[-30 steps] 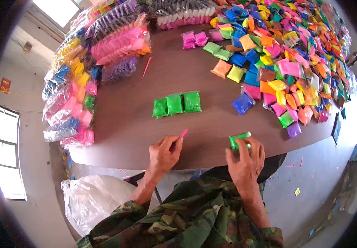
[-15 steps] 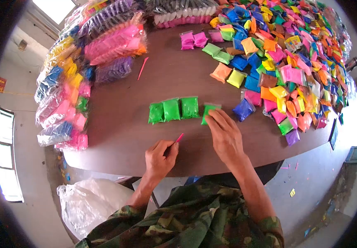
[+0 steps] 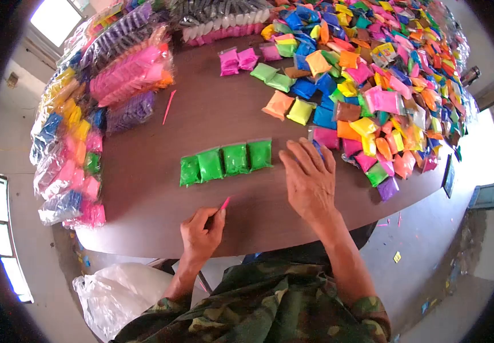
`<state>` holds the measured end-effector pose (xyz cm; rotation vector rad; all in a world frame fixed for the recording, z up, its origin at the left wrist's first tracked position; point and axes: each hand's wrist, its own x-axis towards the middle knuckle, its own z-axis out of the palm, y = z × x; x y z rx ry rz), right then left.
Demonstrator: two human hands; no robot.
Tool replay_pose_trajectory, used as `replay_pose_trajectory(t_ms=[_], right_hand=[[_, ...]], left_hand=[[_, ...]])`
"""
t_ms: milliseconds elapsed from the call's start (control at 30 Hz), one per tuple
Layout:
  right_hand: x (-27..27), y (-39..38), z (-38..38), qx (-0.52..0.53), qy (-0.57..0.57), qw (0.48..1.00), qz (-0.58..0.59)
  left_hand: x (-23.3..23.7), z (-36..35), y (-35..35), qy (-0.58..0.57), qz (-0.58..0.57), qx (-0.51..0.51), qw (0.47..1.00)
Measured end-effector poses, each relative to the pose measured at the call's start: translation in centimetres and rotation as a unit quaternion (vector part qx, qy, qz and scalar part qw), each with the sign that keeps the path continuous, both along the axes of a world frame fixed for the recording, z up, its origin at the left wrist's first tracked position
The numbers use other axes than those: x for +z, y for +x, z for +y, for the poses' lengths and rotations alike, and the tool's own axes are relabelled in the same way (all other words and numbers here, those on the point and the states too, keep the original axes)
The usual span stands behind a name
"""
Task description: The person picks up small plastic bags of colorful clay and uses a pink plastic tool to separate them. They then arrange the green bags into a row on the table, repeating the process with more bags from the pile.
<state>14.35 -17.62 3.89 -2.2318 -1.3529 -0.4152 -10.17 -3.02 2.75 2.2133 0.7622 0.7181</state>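
Observation:
My left hand (image 3: 202, 233) is closed around a thin pink stick (image 3: 224, 203), whose tip points up and away from me. My right hand (image 3: 311, 186) reaches over a blue packet (image 3: 318, 150), with its fingers stretched out and a little apart. Most of that packet is hidden under the fingers. To the left of my right hand, several bright green packets (image 3: 235, 159) lie side by side in a row on the brown table (image 3: 144, 194). A pink packet (image 3: 325, 137) is just beyond my right fingertips.
A large heap of mixed coloured packets (image 3: 367, 91) covers the table's right side. Bundled packets (image 3: 130, 74) in clear wrap line the left and back. Another pink stick (image 3: 168, 107) lies near them. A clear plastic bag (image 3: 118, 294) hangs below the front edge.
The last green packet has joined the left-hand row. My right hand has left it and moved over the blue packet. The whole view has shifted; my left hand still holds the stick.

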Motion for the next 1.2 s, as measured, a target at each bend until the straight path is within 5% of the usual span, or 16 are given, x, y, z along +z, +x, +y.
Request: replay_pose_trajectory(t_ms=[367,1200], right_hand=[[-1.1,2.9,-6.9,-0.106,-0.060,0.993,-0.007],[-0.4,7.6,-3.1,-0.003,-0.022,1.000,0.000]], left_hand=[[-0.3,0.1,0.0,0.034,0.011,0.000,0.999],[0.1,0.3,0.0,0.007,0.040,-0.007,0.999]])
